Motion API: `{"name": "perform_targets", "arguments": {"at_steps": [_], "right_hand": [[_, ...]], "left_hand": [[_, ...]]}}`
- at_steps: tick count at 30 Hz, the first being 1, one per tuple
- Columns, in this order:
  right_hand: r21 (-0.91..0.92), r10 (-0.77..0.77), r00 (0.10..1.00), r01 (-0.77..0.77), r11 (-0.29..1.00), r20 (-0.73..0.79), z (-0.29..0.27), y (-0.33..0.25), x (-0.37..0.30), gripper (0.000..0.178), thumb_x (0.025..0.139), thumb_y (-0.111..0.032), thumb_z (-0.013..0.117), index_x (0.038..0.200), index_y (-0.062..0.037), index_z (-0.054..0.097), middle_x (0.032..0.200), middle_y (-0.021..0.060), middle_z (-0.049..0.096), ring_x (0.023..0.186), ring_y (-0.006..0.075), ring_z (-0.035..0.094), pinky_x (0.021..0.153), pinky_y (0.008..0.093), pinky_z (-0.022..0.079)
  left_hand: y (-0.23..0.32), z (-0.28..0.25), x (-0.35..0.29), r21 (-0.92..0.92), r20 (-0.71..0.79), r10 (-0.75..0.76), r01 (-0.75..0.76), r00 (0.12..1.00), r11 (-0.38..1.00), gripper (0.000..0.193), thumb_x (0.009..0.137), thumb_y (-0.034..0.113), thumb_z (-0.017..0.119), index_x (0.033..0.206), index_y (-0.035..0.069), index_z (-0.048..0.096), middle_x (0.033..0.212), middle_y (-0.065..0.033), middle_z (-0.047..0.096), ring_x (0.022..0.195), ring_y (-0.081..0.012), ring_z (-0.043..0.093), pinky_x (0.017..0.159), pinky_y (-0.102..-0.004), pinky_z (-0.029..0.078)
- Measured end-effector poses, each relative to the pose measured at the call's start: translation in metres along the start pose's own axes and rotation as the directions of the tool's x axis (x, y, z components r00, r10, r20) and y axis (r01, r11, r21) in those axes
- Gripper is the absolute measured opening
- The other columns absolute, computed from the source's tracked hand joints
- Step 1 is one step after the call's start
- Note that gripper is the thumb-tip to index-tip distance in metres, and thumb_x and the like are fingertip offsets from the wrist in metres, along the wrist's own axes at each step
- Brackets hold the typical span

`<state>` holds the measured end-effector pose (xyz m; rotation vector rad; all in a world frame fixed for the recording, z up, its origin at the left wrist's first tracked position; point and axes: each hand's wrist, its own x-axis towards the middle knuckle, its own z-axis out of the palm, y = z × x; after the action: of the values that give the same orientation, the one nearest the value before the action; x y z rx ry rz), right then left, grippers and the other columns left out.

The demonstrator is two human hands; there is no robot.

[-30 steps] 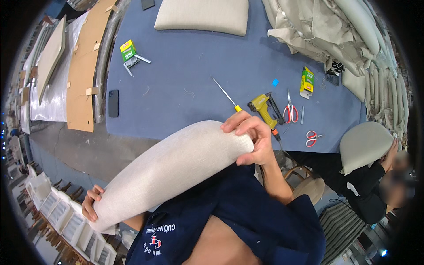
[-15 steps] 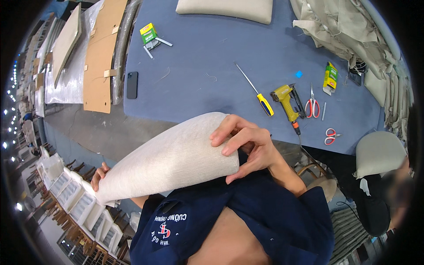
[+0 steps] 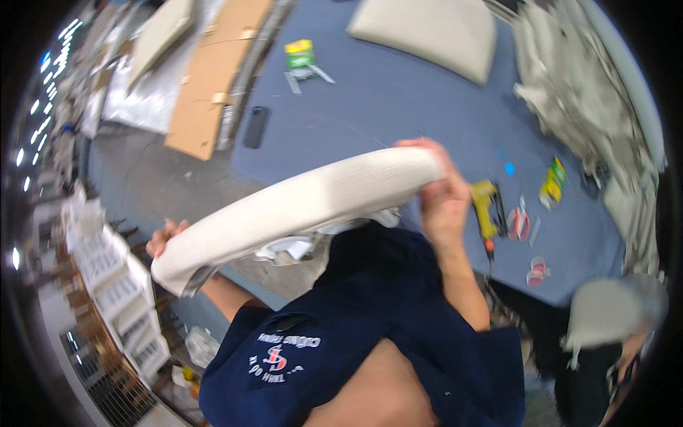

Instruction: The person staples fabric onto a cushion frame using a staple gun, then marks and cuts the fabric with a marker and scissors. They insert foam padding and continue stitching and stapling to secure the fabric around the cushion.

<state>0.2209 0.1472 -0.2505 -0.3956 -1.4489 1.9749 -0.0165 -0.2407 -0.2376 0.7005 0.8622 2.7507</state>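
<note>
A cream upholstered cushion (image 3: 306, 196), curved and seen nearly edge-on, is held up in front of my chest. My left hand (image 3: 166, 238) is closed round its left end, the fingers partly hidden behind it. My right hand (image 3: 442, 188) grips the right end, blurred by motion. Below the left end a dark grey patch of the cushion's underside shows. To the right of my right hand, on the blue-covered table (image 3: 341, 107), lies a yellow staple gun (image 3: 484, 206) with its hose fitting toward me.
Red-handled scissors (image 3: 519, 224), a smaller pair (image 3: 537, 272) and a green-yellow box (image 3: 552, 182) lie on the right. Another box (image 3: 299, 54), a phone (image 3: 256, 127) and a second cushion (image 3: 427, 32) are farther off. Fabric (image 3: 590, 92) is piled at right. Another person (image 3: 583, 377) is near.
The cushion has tipped from showing its broad face to nearly edge-on, and my right hand has moved right and up with it. The view has turned; the screwdriver is now out of sight.
</note>
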Motion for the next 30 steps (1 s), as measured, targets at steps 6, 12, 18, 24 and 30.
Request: {"name": "perform_targets", "arguments": {"at_steps": [6,12,18,24,30], "right_hand": [[0.175,-0.06,0.979,0.094,0.98,-0.193,-0.069,0.026,0.07,0.072,0.11,-0.058,0.03,0.152,0.0004,0.04,0.144,0.0201,0.056,0.137,0.0325,0.052,0.117,0.047,0.039],[-0.518,-0.273,0.812,-0.041,0.855,-0.515,-0.12,0.04,0.092,0.047,0.11,-0.033,0.051,0.142,0.002,0.057,0.133,0.013,0.061,0.117,0.0209,0.059,0.1,0.0329,0.046],[-0.29,-0.528,0.841,0.537,0.792,0.115,-0.009,-0.076,0.058,0.024,0.104,-0.023,0.06,0.105,0.0009,0.062,0.101,0.0119,0.062,0.082,0.0171,0.055,0.074,0.0298,0.046],[-0.472,-0.527,0.834,0.534,0.701,0.162,-0.003,-0.086,0.047,0.041,0.088,-0.032,0.083,0.104,-0.0004,0.062,0.092,0.0119,0.063,0.081,0.0235,0.059,0.071,0.0318,0.05],[-0.321,-0.537,0.822,0.568,0.757,0.189,-0.014,-0.079,0.043,0.038,0.091,-0.031,0.081,0.109,-0.0035,0.061,0.097,0.0137,0.061,0.086,0.022,0.06,0.071,0.0316,0.05]], "left_hand": [[-0.035,0.108,0.068,0.078,0.708,0.04,-0.135,0.705,0.988,0.065,0.073,0.038,0.094,0.116,-0.004,0.07,0.12,-0.0243,0.07,0.129,-0.0504,0.057,0.1,-0.0741,0.048],[-0.114,0.202,0.084,0.492,0.677,-0.204,-0.229,0.707,0.84,0.063,0.058,0.006,0.086,0.118,-0.006,0.071,0.118,-0.0248,0.072,0.119,-0.0427,0.066,0.105,-0.057,0.051],[-0.146,0.26,0.083,0.657,0.67,-0.356,-0.296,0.651,0.694,0.059,0.071,0.006,0.084,0.127,-0.001,0.067,0.132,-0.0206,0.066,0.127,-0.0342,0.062,0.114,-0.0513,0.043],[-0.172,0.285,0.104,0.604,0.766,-0.489,-0.209,0.417,0.769,0.049,0.078,0.019,0.081,0.123,0.002,0.07,0.134,-0.0165,0.065,0.135,-0.0368,0.055,0.12,-0.0515,0.032],[-0.217,0.277,0.119,0.309,0.91,-0.326,0.102,0.256,0.945,0.044,0.075,0.025,0.079,0.113,0.003,0.077,0.115,-0.0166,0.075,0.126,-0.0423,0.061,0.117,-0.0591,0.028]]}}
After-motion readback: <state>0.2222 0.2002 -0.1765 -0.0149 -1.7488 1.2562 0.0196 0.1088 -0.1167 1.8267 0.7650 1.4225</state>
